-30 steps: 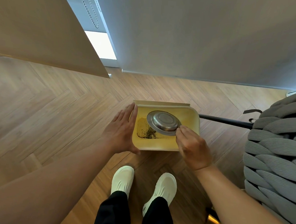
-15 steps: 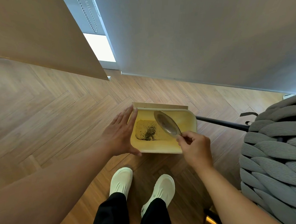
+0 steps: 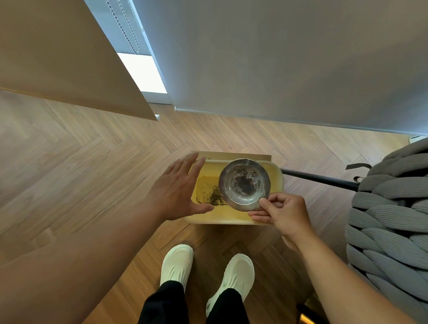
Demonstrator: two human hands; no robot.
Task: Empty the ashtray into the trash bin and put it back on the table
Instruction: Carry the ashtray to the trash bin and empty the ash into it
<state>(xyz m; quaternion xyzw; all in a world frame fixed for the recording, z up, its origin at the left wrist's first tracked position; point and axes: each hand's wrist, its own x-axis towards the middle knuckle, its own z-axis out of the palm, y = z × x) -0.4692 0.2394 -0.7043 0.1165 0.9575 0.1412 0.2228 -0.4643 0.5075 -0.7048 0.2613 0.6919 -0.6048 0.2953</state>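
A round metal ashtray (image 3: 244, 183) hangs face up over the yellow trash bin (image 3: 229, 216) on the floor. My right hand (image 3: 283, 213) pinches its near rim at the lower right. Dark residue stains the ashtray's bottom. A patch of dark ash (image 3: 209, 195) lies on the bin's floor at the left. My left hand (image 3: 178, 189) hovers by the bin's left wall with its fingers spread, holding nothing; whether the thumb touches the wall I cannot tell.
A thick grey knitted seat (image 3: 395, 218) fills the right side, with a black rod (image 3: 319, 178) running from it toward the bin. A beige panel (image 3: 52, 46) stands at the upper left, a grey wall behind. My two white shoes (image 3: 207, 271) stand on the herringbone floor just before the bin.
The ashtray has turned from upside down, through a tilt, to face up over the bin. My left hand has come off the bin's edge and opened wider.
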